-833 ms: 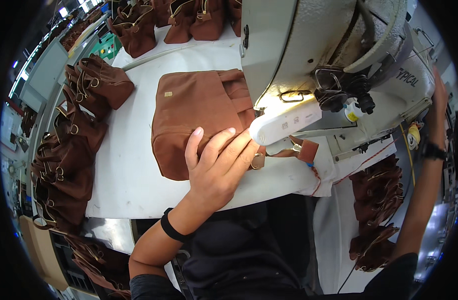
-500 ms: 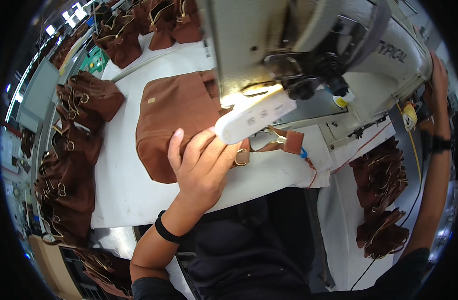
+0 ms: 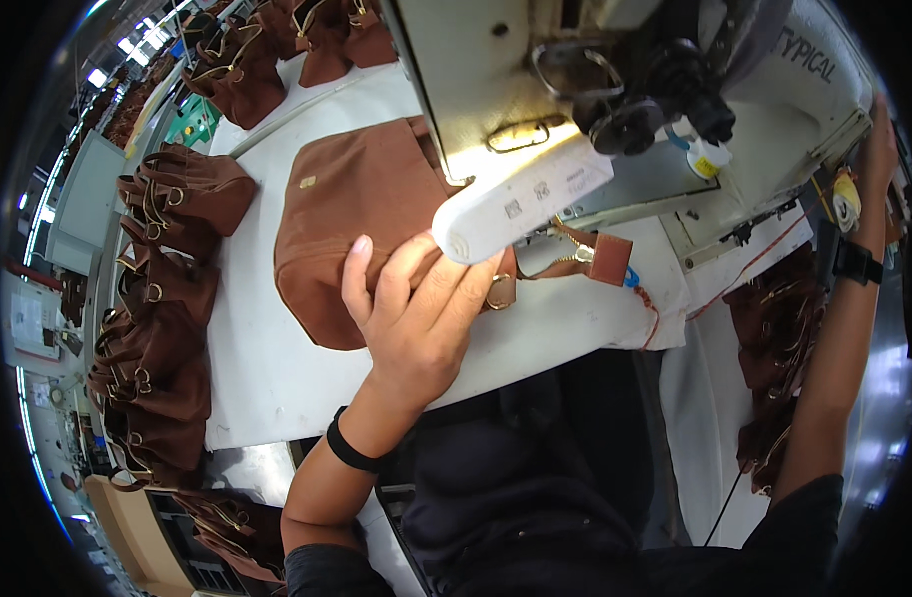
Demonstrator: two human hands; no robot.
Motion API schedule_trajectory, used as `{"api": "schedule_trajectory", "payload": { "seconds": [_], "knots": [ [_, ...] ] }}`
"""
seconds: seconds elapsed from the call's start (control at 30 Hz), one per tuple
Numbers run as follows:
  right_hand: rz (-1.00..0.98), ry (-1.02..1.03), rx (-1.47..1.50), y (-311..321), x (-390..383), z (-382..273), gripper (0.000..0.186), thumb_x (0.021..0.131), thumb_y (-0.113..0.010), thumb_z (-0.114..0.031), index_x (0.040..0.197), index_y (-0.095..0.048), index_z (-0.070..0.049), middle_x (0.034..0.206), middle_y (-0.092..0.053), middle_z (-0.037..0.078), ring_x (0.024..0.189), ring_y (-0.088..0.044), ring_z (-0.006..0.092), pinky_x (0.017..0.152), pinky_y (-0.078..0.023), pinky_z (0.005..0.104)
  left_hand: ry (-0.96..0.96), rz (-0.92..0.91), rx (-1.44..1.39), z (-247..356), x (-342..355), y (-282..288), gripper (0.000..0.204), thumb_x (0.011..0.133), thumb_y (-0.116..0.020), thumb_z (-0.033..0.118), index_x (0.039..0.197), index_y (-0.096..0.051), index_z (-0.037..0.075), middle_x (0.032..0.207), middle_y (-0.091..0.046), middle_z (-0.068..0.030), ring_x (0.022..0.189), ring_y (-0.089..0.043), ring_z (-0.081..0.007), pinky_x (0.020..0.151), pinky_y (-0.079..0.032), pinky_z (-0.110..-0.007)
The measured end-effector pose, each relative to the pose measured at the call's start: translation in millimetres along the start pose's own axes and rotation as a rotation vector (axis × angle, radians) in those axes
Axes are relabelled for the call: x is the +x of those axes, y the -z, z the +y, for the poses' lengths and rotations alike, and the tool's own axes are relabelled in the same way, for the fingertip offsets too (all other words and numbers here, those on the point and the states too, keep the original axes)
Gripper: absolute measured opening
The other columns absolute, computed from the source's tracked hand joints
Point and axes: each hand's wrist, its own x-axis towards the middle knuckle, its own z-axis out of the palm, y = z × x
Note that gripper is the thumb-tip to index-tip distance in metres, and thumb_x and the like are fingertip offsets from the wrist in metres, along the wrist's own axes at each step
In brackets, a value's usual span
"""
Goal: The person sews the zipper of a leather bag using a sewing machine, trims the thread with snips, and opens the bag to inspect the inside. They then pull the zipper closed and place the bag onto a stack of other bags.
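Note:
A brown handbag (image 3: 352,214) with a small gold plate lies on the white worktable, its right side beneath the head of a sewing machine (image 3: 794,124). My left hand (image 3: 416,323) rests on the bag's near right part, fingers stretched out; some fingertips pass behind a white, rounded-end bar (image 3: 526,204) lit from behind. Beside that hand, a strap with a gold ring leads right to a brown leather tab (image 3: 611,260). My right hand (image 3: 880,149) is at the far right end of the machine. Its fingers are mostly hidden there, so their grip does not show.
Several brown handbags (image 3: 158,378) line the table's left edge, and more stand at the back (image 3: 237,80). Others hang or lie at the lower right (image 3: 774,328). A thread spool (image 3: 708,159) sits by the machine. A red cord (image 3: 655,318) hangs near the white tabletop's (image 3: 277,398) right edge.
The view has shifted slightly, moving the table and machine within the picture. My left hand stays on the bag and my right hand stays at the machine's end.

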Motion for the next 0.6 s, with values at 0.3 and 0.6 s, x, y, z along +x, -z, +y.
{"api": "schedule_trajectory", "payload": {
  "seconds": [0.3, 0.6],
  "knots": [
    [-0.121, -0.28, -0.001, -2, -6, 0, 0.043, 0.11, -0.048, -0.026, 0.149, -0.061, -0.013, 0.125, -0.075, 0.021, 0.103, -0.075, 0.0296, 0.094, -0.055, 0.0389, -0.033, 0.011, -0.014, -3, 2, -1, 0.027, 0.093, -0.075, 0.02, 0.119, -0.084, 0.02, 0.113, -0.076, 0.0047, 0.114, -0.064, -0.0182, 0.123, -0.03, -0.053],
    [-0.023, -0.515, 0.255, -1, -47, -76, 0.05, 0.115, -0.042, -0.038, 0.146, -0.06, -0.004, 0.123, -0.074, 0.017, 0.104, -0.072, 0.026, 0.096, -0.054, 0.0369, -0.017, 0.009, -0.023, -1, 2, -2, 0.024, 0.093, -0.076, 0.021, 0.116, -0.084, 0.02, 0.11, -0.076, 0.0044, 0.114, -0.064, -0.0177, 0.122, -0.03, -0.052]
  ]
}}
